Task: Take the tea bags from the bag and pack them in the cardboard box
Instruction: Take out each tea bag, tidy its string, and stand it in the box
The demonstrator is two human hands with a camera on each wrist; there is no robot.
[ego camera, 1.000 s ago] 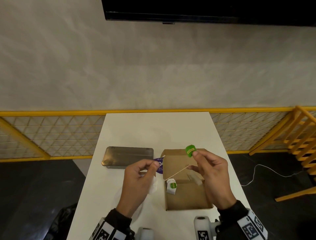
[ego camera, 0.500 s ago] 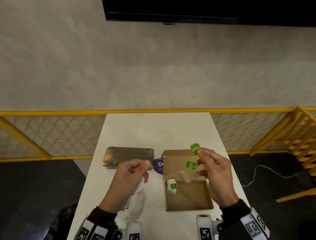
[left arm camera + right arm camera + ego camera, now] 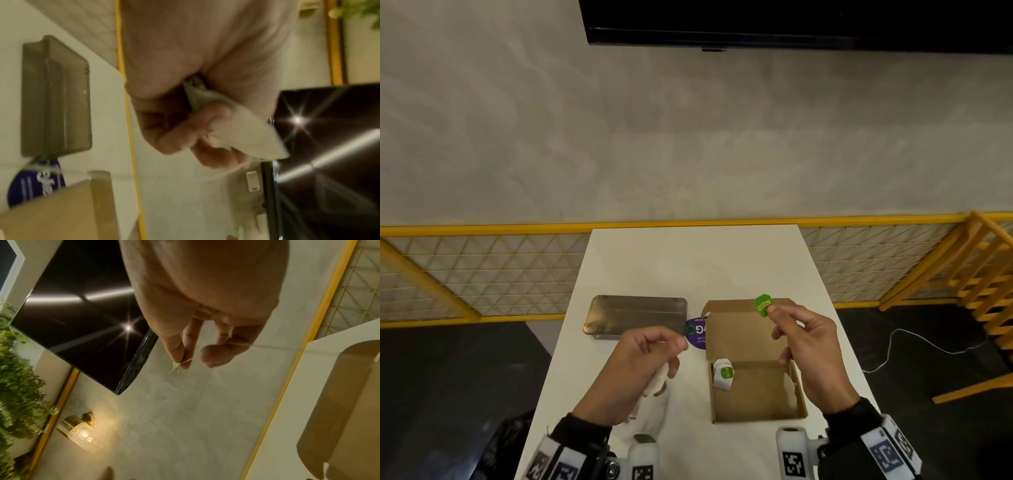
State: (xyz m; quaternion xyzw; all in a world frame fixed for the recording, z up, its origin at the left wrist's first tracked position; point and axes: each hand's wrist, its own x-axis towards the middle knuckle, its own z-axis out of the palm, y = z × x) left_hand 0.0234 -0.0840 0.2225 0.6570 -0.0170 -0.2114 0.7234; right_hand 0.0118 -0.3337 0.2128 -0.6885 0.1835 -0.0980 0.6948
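Here, a white table (image 3: 688,260) runs up the middle of the head view to a grey plaster wall (image 3: 688,137), with a dark screen (image 3: 791,20) along the top edge and a yellow mesh railing (image 3: 482,270) crossing behind the table. At centre right, an open cardboard box (image 3: 756,401) rests on the table; one tea bag (image 3: 723,374) lies in its upper left corner. The right hand (image 3: 808,356), above the box, pinches a green tag (image 3: 763,305) between thumb and forefinger. The left hand (image 3: 637,363), at lower centre, has its fingers curled round a white bag (image 3: 654,383); what that bag contains cannot be made out. A grey metal tin (image 3: 637,316) sits at centre left, just beside a purple round label (image 3: 697,334) touching the box. In the right wrist view, a lit wall lamp (image 3: 80,434) and green foliage (image 3: 16,378) occupy the lower left.
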